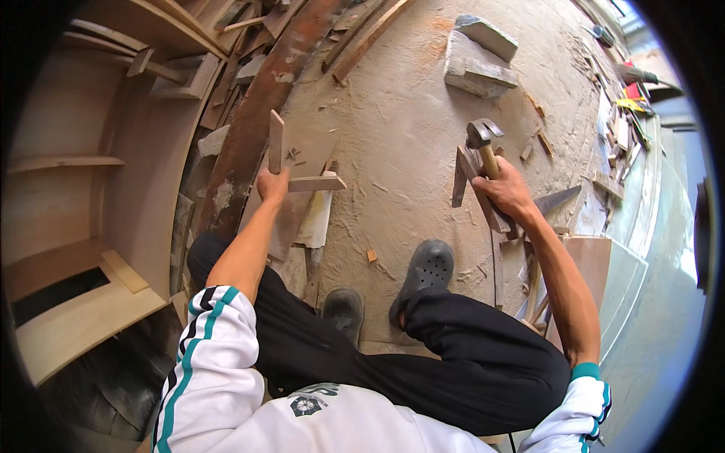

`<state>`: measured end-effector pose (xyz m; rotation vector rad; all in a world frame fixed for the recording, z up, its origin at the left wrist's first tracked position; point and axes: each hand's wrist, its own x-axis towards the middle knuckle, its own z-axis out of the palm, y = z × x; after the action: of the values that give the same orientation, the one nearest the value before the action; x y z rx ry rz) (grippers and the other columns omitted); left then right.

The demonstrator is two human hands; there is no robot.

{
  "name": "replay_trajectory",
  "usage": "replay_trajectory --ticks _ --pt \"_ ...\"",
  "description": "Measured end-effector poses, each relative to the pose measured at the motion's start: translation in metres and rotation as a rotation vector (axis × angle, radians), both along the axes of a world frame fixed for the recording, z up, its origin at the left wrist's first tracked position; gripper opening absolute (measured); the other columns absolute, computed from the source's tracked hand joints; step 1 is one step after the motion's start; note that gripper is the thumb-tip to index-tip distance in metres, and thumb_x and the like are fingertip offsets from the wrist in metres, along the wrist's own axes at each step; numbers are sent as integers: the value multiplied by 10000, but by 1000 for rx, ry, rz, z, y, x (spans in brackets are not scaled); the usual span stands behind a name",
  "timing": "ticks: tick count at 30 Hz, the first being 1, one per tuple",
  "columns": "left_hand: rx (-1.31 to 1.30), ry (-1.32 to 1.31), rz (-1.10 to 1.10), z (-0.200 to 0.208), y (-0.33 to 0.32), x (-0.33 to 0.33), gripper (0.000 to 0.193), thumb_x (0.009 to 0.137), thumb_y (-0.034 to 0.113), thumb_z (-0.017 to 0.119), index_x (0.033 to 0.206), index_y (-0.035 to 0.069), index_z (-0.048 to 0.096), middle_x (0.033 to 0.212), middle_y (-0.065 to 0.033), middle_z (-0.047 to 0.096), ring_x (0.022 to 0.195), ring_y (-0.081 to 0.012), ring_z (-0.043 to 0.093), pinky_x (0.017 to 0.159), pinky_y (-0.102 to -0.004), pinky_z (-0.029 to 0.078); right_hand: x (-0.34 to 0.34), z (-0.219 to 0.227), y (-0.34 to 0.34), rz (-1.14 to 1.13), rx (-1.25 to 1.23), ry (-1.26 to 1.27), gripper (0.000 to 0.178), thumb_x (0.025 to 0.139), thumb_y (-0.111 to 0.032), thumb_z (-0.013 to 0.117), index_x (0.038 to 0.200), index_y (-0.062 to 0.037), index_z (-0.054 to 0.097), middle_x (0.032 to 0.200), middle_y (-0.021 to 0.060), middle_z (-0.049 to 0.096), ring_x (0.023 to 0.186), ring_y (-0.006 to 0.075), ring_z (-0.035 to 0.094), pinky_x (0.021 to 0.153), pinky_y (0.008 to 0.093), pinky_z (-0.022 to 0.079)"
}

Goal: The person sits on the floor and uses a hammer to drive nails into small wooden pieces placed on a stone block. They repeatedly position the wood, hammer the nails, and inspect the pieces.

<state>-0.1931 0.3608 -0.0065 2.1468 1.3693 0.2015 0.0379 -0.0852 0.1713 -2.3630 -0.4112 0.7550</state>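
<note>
My left hand [273, 184] is closed around the corner of two wooden strips that meet in an L. One wooden strip [276, 140] points away from me, the other [319, 183] points right. Small dark bits, perhaps nails [293, 155], lie on a flat board [281, 219] beside that hand. My right hand [504, 189] grips a claw hammer [488, 157] by its wooden handle, with the metal head up at the far end. Several wooden strips [489, 204] lie under and beside the right hand; whether it touches them I cannot tell. A saw blade [557, 199] shows to its right.
Wooden cabinet frames [147, 143] stand at the left, next to a long reddish-brown beam [260, 98]. A grey block [483, 60] lies on the dusty floor [400, 151] ahead. Wood scraps [623, 132] and glass sheets [657, 226] line the right. My shoes [427, 268] are between my hands.
</note>
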Motion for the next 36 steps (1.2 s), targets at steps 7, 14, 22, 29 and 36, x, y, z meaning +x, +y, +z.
replay_trajectory --ticks 7,14,22,29,36 --pt "226 113 -271 9 7 -17 425 788 357 725 1101 83 637 1146 -134 632 1122 -367 578 951 -477 463 -7 2 35 176 -138 8 351 796 -246 715 999 -1 566 843 144 633 766 241 608 718 378 497" --pt "118 319 1 -6 -9 -75 609 785 529 756 1177 66 709 1453 -94 384 1353 -334 347 1107 -536 337 -8 -21 31 154 -74 72 384 777 -266 722 995 12 573 854 181 643 778 274 624 733 393 502" --pt "7 430 -92 21 -26 -68 813 699 672 777 1245 77 678 1518 -133 295 1413 -354 265 1136 -571 266 -6 -13 29 141 -121 50 378 783 -258 715 1025 5 590 854 157 651 765 246 621 731 377 504" --pt "67 364 195 -6 -27 -118 871 678 727 758 1255 79 678 1537 -168 283 1410 -377 266 1141 -533 281 -2 -18 20 96 -112 55 380 785 -264 708 1025 7 593 871 163 666 791 253 643 746 381 507" --pt "-145 303 423 -28 -40 -146 861 690 673 789 1241 23 666 1487 -253 391 1384 -414 320 1123 -520 314 1 -21 24 124 -131 51 373 790 -267 708 1005 13 586 849 162 664 782 250 639 734 383 507"
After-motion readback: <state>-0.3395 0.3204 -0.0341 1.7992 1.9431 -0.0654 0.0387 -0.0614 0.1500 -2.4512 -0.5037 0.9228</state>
